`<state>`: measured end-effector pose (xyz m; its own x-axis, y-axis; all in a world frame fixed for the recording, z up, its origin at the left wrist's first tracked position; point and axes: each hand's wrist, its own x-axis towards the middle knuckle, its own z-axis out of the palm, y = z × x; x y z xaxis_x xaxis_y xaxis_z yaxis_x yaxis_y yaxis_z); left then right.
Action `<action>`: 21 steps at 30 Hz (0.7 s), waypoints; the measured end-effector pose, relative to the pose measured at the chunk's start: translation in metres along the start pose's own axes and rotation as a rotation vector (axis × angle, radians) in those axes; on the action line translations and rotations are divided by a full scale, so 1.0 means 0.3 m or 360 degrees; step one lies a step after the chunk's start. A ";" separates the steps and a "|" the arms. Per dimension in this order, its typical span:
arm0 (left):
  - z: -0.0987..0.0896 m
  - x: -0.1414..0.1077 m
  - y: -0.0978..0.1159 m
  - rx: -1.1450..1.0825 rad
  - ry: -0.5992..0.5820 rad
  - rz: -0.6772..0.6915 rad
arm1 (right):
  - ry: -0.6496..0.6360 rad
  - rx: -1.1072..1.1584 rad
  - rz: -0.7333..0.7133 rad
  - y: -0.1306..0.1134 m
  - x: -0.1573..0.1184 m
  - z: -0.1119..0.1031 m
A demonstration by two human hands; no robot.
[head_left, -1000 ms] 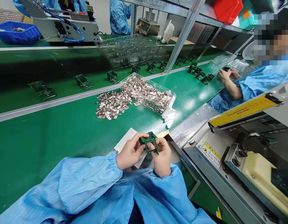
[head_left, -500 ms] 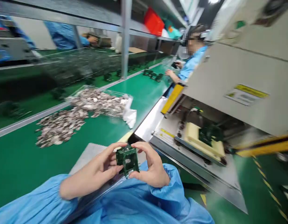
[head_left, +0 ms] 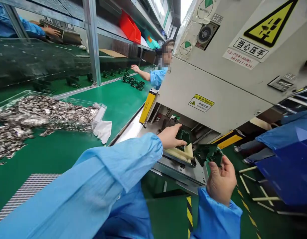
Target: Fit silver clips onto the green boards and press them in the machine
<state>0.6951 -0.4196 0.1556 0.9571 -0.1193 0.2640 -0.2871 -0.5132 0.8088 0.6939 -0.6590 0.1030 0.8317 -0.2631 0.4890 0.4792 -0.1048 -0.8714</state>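
Observation:
My left hand (head_left: 172, 136) reaches under the press head, thumb and fingers either side of a dark green plastic frame (head_left: 184, 135) seated in a cream-coloured fixture (head_left: 189, 152). Its fingers look closed on the frame's edges, though the far ones are partly hidden. To the right of the fixture, my right hand (head_left: 221, 177) grips a second dark green plastic frame (head_left: 208, 153) between thumb and fingers. This one is raised in the air and tilted, with open cut-outs in it.
The press (head_left: 193, 89) rises over the fixture, with yellow guards (head_left: 148, 108) at its sides. Small metal pieces (head_left: 54, 111) fill a clear tray and spill onto the green bench (head_left: 69, 156). A co-worker (head_left: 157, 76) sits beyond, near more green frames (head_left: 133, 82).
My hands have separated. The right has carried the frame rightward to beside the fixture; the left has let go of it and moved to the frame in the fixture. The view has turned right.

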 end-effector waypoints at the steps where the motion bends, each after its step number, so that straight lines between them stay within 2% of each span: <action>1: 0.005 0.018 0.001 -0.0083 0.0013 -0.0064 | -0.0092 -0.0085 -0.0011 -0.002 0.017 0.003; 3: -0.011 0.016 -0.002 -0.0255 0.0146 -0.0098 | -0.0287 -0.0200 -0.0038 -0.008 0.054 0.026; 5: -0.061 -0.037 -0.015 -0.0401 0.0314 -0.0064 | -0.0471 -0.0267 -0.0073 -0.014 0.094 0.067; 8: -0.175 -0.190 -0.054 -0.0474 0.0363 -0.0142 | -0.0783 -0.0407 -0.0109 -0.019 0.146 0.141; 10: -0.249 -0.317 -0.095 -0.0407 0.0310 -0.0287 | -0.0998 -0.0482 -0.0131 -0.020 0.167 0.183; 12: -0.297 -0.440 -0.147 -0.0371 0.0272 -0.0441 | -0.1115 -0.0505 -0.0165 -0.021 0.174 0.213; 15: -0.311 -0.567 -0.230 -0.0436 0.0258 -0.0618 | -0.1178 -0.0603 -0.0183 -0.020 0.167 0.224; 18: -0.278 -0.608 -0.288 -0.0447 0.0219 -0.0642 | -0.1133 -0.0792 -0.0261 -0.004 0.146 0.182; 19: -0.265 -0.607 -0.299 -0.0420 0.0182 -0.0627 | -0.1040 -0.0849 -0.0301 0.008 0.136 0.152; 21: -0.240 -0.596 -0.314 -0.0356 0.0099 -0.0599 | -0.0722 -0.0990 -0.0323 0.045 0.110 0.064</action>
<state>0.5483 -0.2887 0.0701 0.9944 0.0956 -0.0451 0.0731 -0.3134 0.9468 0.7331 -0.6507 0.1082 0.8420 0.2208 0.4922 0.5004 -0.6605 -0.5598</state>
